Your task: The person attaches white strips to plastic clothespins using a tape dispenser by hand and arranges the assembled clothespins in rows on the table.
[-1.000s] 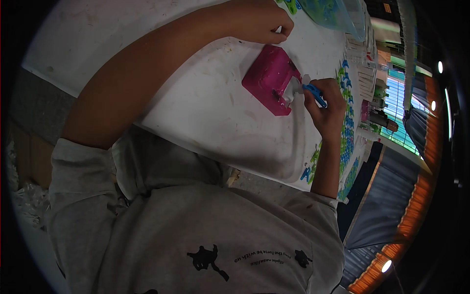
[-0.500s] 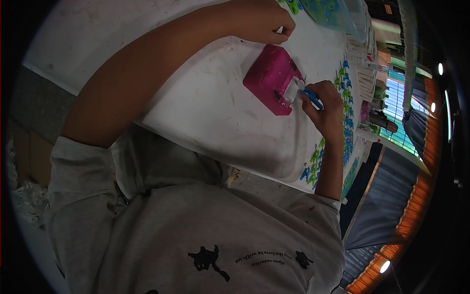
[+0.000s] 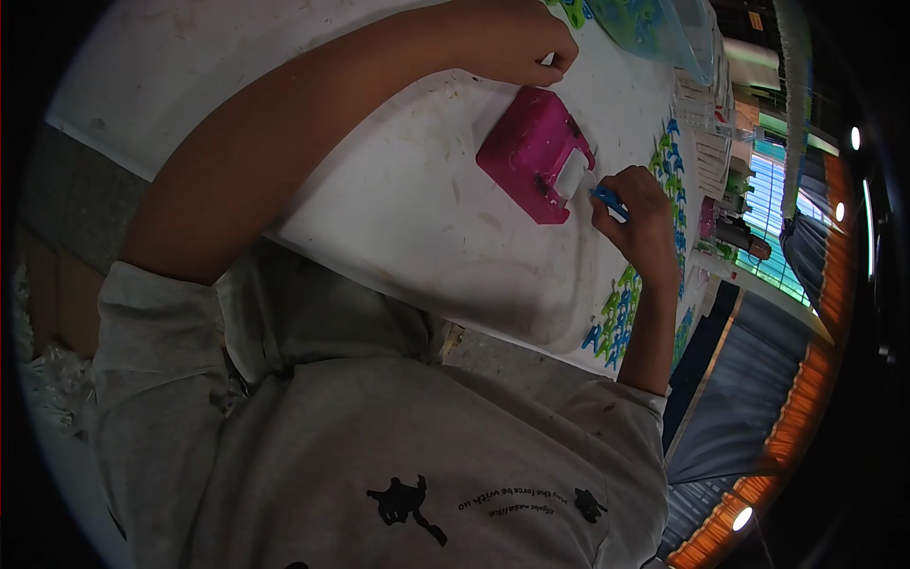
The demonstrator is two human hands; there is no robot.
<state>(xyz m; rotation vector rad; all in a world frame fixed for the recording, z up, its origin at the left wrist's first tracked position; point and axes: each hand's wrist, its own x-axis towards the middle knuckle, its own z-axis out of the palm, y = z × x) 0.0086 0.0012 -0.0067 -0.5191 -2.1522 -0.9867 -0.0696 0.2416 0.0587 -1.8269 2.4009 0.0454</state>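
My right hand (image 3: pixel 637 211) pinches a blue clothespin (image 3: pixel 609 201) between thumb and fingers, just right of a pink plastic block (image 3: pixel 528 152). The block lies on the white table and has a notch in its right side, where a small white piece (image 3: pixel 572 177) shows. At the block's upper end my left hand (image 3: pixel 523 43) is closed, its fingers curled together. Whatever those fingers hold, if anything, is hidden. Rows of green and blue clothespins (image 3: pixel 624 302) lie along the table's right edge, beside my right forearm.
A translucent tub (image 3: pixel 654 33) with blue and green pieces stands at the top right, with more green pieces (image 3: pixel 573 11) beside it. The white table (image 3: pixel 417 228) has its near edge by my lap. Dark curtains with orange trim (image 3: pixel 739 389) hang at the right.
My right hand has shifted slightly right with the blue clothespin, away from the pink block's notch. My left hand has moved only a little to the right.
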